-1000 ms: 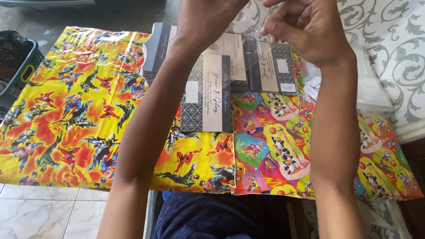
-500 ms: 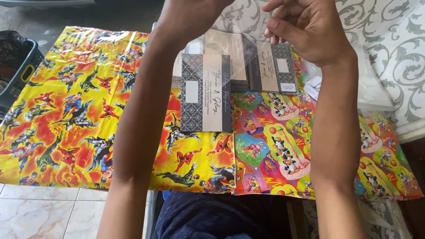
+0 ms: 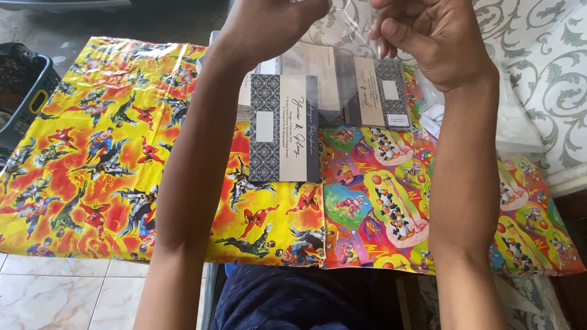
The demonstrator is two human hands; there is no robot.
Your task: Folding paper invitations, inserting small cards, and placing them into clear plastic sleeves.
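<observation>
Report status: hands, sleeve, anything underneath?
Left hand and right hand raised, pinching clear plastic sleeve. Patterned cards lie beneath on wrapping paper.

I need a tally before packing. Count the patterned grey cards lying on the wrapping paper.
2: one card near the middle on the yellow sheet, another card farther right, partly under the clear sleeve. More may be hidden beneath it.

A clear plastic sleeve (image 3: 333,73) is held up by both hands: the left hand (image 3: 272,24) grips it at the top left, the right hand (image 3: 431,36) pinches it at the top right. Beneath it, a grey patterned card (image 3: 282,128) lies on the yellow gift-wrap sheet (image 3: 92,153) (near its far right corner). A second card (image 3: 378,95) is seen at the far edge of the green cartoon sheet (image 3: 379,201). A dark basket (image 3: 24,101) stands at the left.
</observation>
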